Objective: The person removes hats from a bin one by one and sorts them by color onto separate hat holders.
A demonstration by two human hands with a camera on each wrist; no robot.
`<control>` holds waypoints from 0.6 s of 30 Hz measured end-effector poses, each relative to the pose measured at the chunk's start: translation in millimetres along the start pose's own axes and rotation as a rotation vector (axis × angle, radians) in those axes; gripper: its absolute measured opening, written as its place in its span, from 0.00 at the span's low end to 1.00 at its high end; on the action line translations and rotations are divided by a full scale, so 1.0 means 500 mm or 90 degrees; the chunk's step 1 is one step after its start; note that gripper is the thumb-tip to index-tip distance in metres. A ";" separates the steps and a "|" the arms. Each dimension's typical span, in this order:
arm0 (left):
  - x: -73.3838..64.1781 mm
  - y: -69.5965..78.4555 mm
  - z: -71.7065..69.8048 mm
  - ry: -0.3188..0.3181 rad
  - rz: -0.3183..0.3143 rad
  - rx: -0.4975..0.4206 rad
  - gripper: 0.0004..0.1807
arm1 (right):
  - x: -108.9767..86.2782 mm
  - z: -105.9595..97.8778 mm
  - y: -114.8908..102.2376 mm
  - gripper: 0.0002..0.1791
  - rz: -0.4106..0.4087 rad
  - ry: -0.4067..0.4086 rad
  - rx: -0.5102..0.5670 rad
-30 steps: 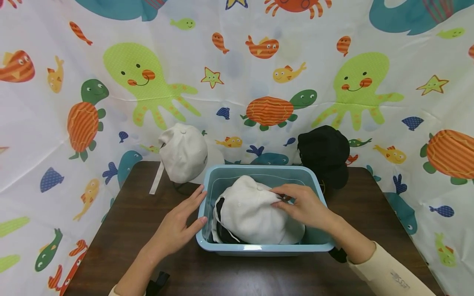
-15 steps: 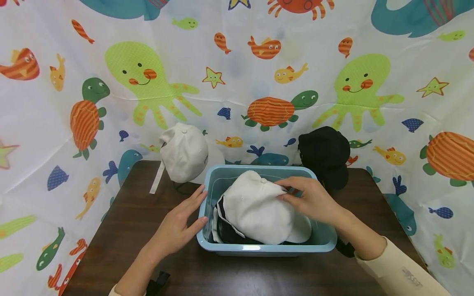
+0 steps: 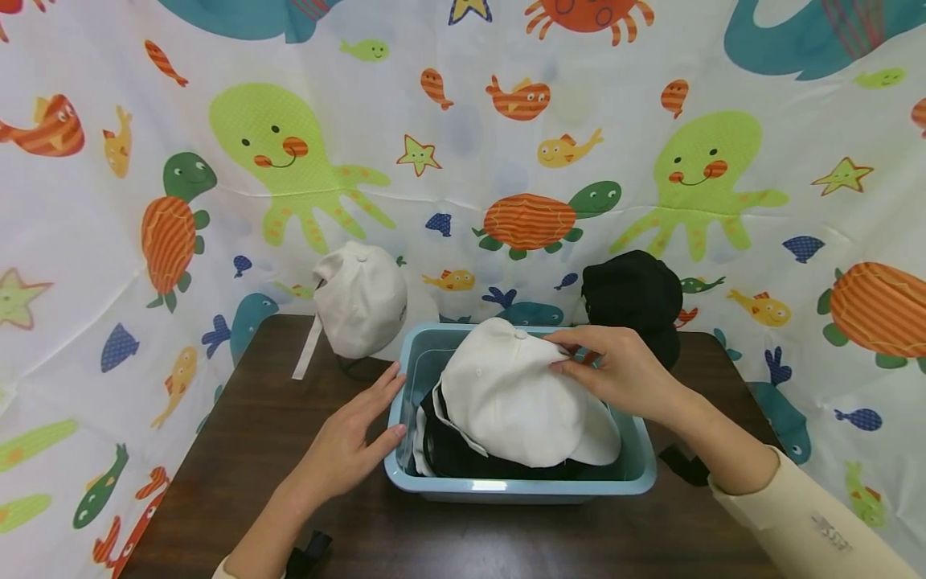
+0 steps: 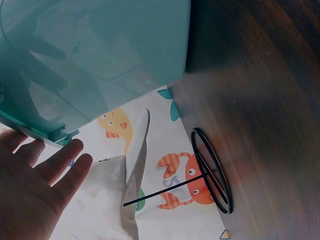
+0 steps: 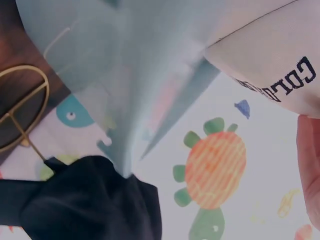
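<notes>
My right hand (image 3: 618, 374) pinches the crown of a white baseball cap (image 3: 514, 394) between thumb and fingers. The cap is raised over a light blue plastic bin (image 3: 521, 486), its brim toward the right. Dark lettering shows on its front in the right wrist view, where part of my right hand (image 5: 310, 175) appears at the edge. Beneath it in the bin lie a black cap (image 3: 463, 460) and, at the left, a bit of another white cap (image 3: 419, 450), both mostly covered. My left hand (image 3: 350, 438) rests straight fingertips against the bin's left rim, with the thumb spread.
Behind the bin at left, a white cap (image 3: 362, 301) hangs on a stand with a black wire base (image 4: 225, 190). At back right, a black cap (image 3: 633, 297) sits by a gold wire base (image 5: 46, 92). A sea-animal cloth (image 3: 463, 161) backs the dark wooden table (image 3: 347, 531).
My right hand has lifted the white cap upward and slightly right, uncovering more of the black cap beneath and the white cap's brim. The left hand stays at the bin's rim.
</notes>
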State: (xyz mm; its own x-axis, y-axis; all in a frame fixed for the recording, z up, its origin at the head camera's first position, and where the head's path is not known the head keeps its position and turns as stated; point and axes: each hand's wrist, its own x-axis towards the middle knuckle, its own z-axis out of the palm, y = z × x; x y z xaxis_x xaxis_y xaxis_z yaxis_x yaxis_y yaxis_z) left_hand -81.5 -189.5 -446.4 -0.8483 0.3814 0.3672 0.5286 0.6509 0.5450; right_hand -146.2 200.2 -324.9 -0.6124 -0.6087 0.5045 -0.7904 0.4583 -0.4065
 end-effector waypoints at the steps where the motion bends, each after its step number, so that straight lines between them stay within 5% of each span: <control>1: 0.000 0.000 0.000 0.000 -0.001 0.001 0.36 | 0.002 -0.003 -0.001 0.22 0.001 0.000 -0.002; 18: -0.001 -0.003 0.002 0.002 0.000 0.006 0.36 | 0.043 -0.066 -0.021 0.25 -0.056 0.010 -0.027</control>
State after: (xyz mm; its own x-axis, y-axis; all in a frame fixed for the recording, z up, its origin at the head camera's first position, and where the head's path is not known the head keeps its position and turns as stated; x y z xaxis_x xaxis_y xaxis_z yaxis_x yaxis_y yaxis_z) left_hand -82.0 -190.1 -448.4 -0.8483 0.3789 0.3700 0.5280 0.6576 0.5373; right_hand -151.8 203.7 -284.8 -0.5410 -0.6371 0.5491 -0.8406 0.4307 -0.3285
